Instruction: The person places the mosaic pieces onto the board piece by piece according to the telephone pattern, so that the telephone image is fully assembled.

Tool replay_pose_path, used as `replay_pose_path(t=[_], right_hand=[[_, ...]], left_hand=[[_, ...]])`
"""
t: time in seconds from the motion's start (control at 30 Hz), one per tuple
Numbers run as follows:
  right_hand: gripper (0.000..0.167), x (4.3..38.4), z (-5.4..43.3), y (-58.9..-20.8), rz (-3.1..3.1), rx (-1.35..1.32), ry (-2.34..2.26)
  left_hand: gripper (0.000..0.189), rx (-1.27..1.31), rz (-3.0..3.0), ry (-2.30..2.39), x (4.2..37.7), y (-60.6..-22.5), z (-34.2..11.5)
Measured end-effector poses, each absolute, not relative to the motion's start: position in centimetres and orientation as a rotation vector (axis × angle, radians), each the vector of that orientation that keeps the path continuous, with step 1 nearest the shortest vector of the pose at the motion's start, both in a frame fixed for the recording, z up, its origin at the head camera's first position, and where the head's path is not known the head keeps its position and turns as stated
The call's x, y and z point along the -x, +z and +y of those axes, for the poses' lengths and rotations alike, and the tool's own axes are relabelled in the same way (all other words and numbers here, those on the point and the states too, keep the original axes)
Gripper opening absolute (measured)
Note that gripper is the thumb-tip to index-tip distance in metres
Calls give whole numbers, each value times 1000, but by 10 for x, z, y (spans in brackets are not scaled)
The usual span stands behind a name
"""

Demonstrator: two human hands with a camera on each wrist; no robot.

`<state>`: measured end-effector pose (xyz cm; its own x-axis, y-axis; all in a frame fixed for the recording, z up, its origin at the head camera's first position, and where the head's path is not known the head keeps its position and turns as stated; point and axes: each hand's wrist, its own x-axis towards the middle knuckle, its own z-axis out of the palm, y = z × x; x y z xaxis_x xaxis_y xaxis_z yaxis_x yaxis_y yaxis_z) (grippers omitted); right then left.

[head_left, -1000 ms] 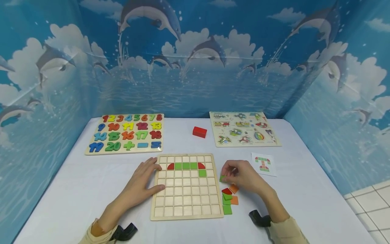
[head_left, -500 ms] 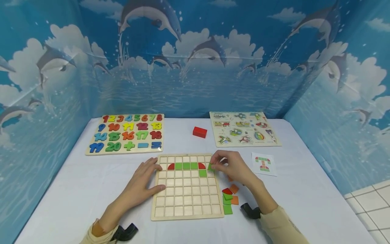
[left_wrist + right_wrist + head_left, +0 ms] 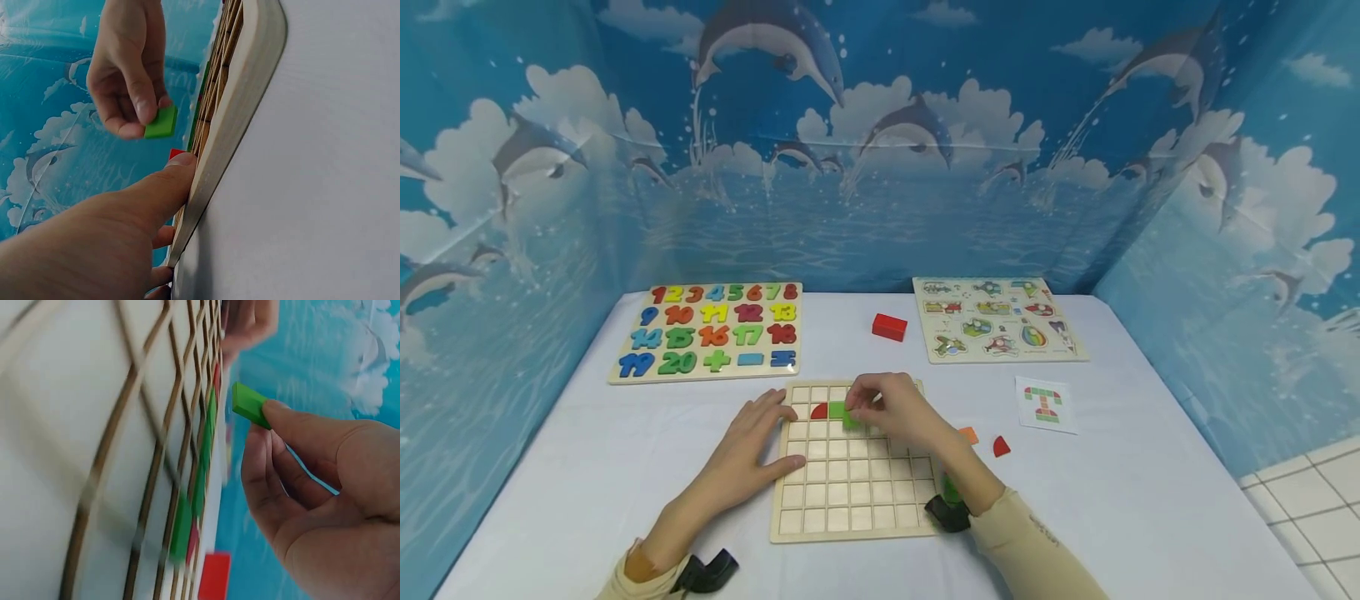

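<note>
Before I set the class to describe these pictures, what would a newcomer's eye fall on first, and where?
Probably the blue dolphin backdrop, which fills the space behind and beside the table. Next comes the right hand, pinching a green tile above the upper part of the gridded board, while the left hand rests on that board's left edge. The bright number puzzle, at the table's back left, likely draws the eye too.

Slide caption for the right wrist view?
Right hand pinches a green tile clear of the gridded board, where other green tiles lie; left hand blurred behind.
</note>
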<state>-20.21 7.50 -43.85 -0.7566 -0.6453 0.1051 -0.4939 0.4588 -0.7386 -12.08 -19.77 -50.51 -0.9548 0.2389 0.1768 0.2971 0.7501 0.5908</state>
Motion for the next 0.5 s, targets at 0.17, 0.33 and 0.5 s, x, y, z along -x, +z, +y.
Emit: replay_pose_path(t=[0.17,0.33,0.5], right_hand=[[8,198,49,-442,2530,1000,-1131],[8,197,35,-451,2553,1011,-1125],[8,196,27,-455,2578,994,-1105]], left_hand=[[55,449,-2842,-998,121,-506,-197],[53,458,-2824,-984,120,-505,-197],[53,465,-2822,-983,120,-504,-196]])
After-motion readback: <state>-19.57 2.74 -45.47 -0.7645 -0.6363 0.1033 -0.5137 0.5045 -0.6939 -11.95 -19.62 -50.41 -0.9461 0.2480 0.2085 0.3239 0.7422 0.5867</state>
